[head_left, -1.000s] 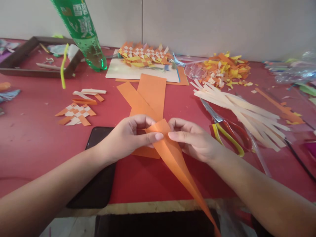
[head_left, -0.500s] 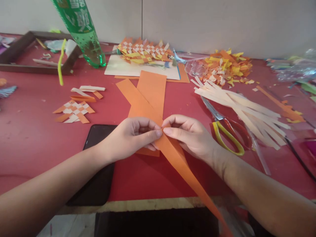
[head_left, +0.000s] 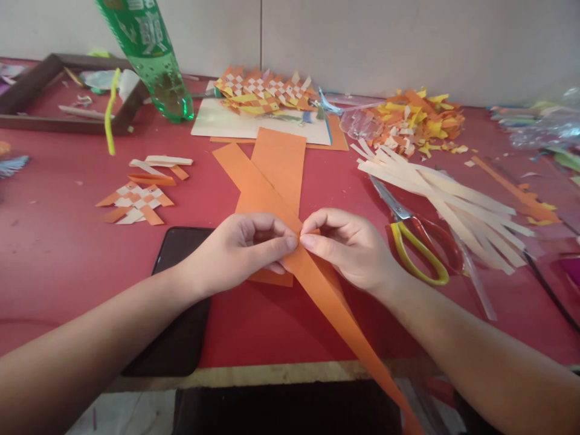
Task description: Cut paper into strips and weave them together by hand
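Observation:
A long orange paper strip (head_left: 335, 305) runs diagonally from the upper left down past the table's front edge. My left hand (head_left: 247, 251) pinches it near its middle between thumb and fingers. Close beside it, my right hand (head_left: 347, 244) pinches the strip's right edge, the two thumb tips almost touching. Wider orange paper (head_left: 283, 160) lies beneath the strip on the red table. A black phone (head_left: 176, 332) rests flat, partly under my left forearm. To the right are scissors (head_left: 419, 251) with yellow and red handles, beside a pile of cream paper strips (head_left: 448, 193).
A green bottle (head_left: 158, 66) stands at the back left by a dark frame (head_left: 45, 124). Woven paper fish (head_left: 267, 90) lie on white card. Orange and yellow scraps (head_left: 412, 121) are heaped behind the scissors. One woven piece (head_left: 138, 202) lies at the left.
Both hands keep their pinch in nearly the same place. The right hand's fingers have shifted very slightly, and the lower part of the strip has moved a little.

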`<state>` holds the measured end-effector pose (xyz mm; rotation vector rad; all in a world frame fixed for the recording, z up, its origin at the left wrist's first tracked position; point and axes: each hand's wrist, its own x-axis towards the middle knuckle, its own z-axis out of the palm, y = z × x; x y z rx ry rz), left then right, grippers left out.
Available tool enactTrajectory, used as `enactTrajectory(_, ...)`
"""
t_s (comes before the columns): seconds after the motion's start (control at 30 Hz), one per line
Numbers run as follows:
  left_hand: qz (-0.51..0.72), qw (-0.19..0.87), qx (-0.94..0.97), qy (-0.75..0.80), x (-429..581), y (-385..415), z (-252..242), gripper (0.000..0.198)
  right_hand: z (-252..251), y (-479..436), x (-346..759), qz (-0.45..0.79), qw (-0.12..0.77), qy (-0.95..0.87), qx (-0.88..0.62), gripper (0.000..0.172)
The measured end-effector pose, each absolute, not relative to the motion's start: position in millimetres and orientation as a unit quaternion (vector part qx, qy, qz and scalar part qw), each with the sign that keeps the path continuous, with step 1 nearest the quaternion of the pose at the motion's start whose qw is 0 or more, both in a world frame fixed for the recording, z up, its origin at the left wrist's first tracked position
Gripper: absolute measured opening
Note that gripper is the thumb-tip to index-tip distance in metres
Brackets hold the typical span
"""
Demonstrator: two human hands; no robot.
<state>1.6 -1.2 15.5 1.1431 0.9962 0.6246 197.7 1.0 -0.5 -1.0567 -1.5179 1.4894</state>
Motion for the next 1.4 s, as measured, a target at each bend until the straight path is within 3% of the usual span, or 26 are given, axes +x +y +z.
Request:
enactTrajectory(0.9, 0.288, 0.695, 0.478, 0.453, 1.8, -0.9, 15.0, 0.017, 0.2, -0.5, 196.5, 0.577, 0.382, -0.585, -0.424, 0.013)
enactTrajectory(1.4, 0.319, 0.698, 0.454, 0.452, 2.4, 0.1, 11.8, 0.015, -4.9, -1.1, 194.6, 0.565, 0.441, -0.568, -0.405, 0.008)
